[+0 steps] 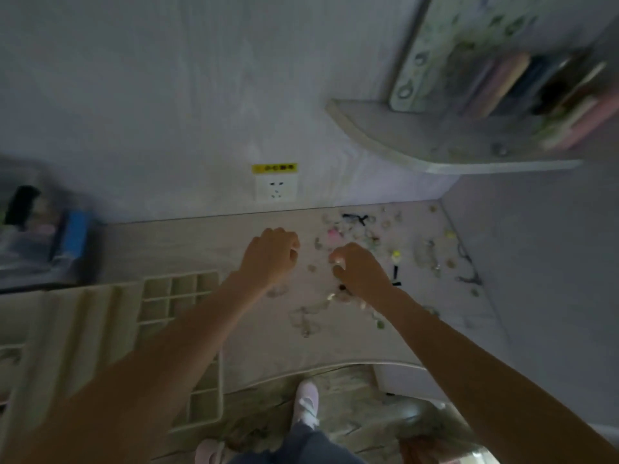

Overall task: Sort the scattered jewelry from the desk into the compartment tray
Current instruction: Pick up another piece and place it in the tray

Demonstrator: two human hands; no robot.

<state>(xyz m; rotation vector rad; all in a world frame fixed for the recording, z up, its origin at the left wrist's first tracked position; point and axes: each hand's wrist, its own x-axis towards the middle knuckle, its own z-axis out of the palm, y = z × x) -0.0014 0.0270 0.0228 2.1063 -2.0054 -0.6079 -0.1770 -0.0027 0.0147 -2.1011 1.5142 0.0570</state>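
While both arms reach forward over the pale desk [187, 239], the left hand [273, 257] hangs above the bare desktop with its fingers curled in toward the palm; whether anything lies inside that curl cannot be told through the blur. The right hand [360, 267] sits close beside it, fingers bent downward at the edge of the scattered jewelry [368, 236], and something small and pale shows at its fingertips [338, 261], though a firm pinch cannot be confirmed. The jewelry lies spread across the right half of the desk, from the back wall toward the front edge: beads, rings, a pink piece [333, 233], a yellow piece [396, 254] and some dark cords [355, 218]. A tangle of pale chain [306, 318] lies between the two forearms. The compartment tray [174, 296] rests on the left of the desk, partly under the left forearm, its small square cells toward the back and long ridged slots to the left. A wall socket [275, 190] sits above the desk's back edge, and a shelf [418, 145] juts out at upper right
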